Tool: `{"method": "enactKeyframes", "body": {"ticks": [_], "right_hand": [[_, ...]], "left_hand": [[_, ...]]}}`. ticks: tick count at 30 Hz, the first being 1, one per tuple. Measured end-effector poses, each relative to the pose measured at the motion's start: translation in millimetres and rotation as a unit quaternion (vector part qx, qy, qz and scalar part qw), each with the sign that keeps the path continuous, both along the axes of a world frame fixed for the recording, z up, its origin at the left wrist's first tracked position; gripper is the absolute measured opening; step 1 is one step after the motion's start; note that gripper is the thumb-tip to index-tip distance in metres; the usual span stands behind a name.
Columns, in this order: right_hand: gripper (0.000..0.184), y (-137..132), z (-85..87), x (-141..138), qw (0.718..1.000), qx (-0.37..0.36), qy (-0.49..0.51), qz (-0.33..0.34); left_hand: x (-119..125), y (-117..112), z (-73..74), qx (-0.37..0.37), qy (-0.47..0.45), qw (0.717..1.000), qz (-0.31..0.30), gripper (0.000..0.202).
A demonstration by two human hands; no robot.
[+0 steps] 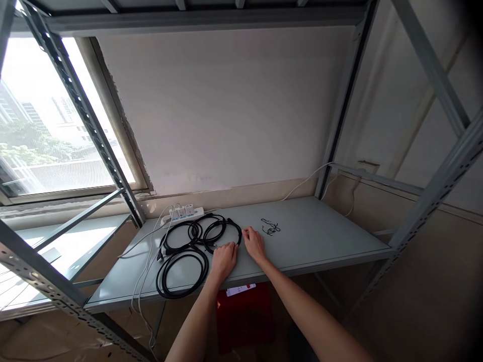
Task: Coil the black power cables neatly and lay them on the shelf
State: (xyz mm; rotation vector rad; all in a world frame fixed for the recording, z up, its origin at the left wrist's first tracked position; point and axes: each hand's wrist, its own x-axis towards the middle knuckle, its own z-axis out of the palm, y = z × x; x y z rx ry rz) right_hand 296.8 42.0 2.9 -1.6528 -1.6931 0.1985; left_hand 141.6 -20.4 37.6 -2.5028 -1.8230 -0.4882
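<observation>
Several coils of black cable lie on the grey shelf board, partly overlapping. One coil sits at the front left, close to the edge. The rightmost black cable coil reaches my hands. My left hand is closed on the near side of that coil, its fingers partly hidden. Just right of it, my right hand has curled fingers beside the coil's right side; what they pinch, if anything, is too small to make out. Thin black ties lie in a loose tangle to the right.
A white power strip with plugs stands at the back left, and white cords hang over the front edge. Metal posts frame the shelf, with another level overhead. Below is a red container. A window is at left.
</observation>
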Motion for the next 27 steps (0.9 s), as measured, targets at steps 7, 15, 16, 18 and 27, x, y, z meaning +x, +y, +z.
{"method": "enactKeyframes", "body": {"ticks": [7,15,16,18,27], "right_hand": [[0.021,-3.5,-0.5,5.5,0.998,0.014,0.022,0.052],[0.018,-0.4,-3.7,10.2,0.988,0.047,0.128,0.078],[0.017,-0.5,-3.9,10.3,0.986,0.047,0.138,0.081],[0.019,-1.4,-3.2,10.1,0.983,0.043,0.159,0.086],[0.023,-2.0,-1.2,11.6,0.961,0.042,0.268,0.053]], "left_hand": [[-0.7,0.7,-3.6,0.005,0.009,1.0,0.003,0.039],[-1.2,-1.0,-1.7,0.007,0.004,1.0,-0.003,0.038],[-1.3,-1.1,-1.4,0.007,0.003,1.0,-0.004,0.038],[-1.5,-0.9,-1.8,0.009,0.003,1.0,-0.005,0.039],[-1.9,2.0,-6.3,0.022,0.002,1.0,-0.006,0.039]]}}
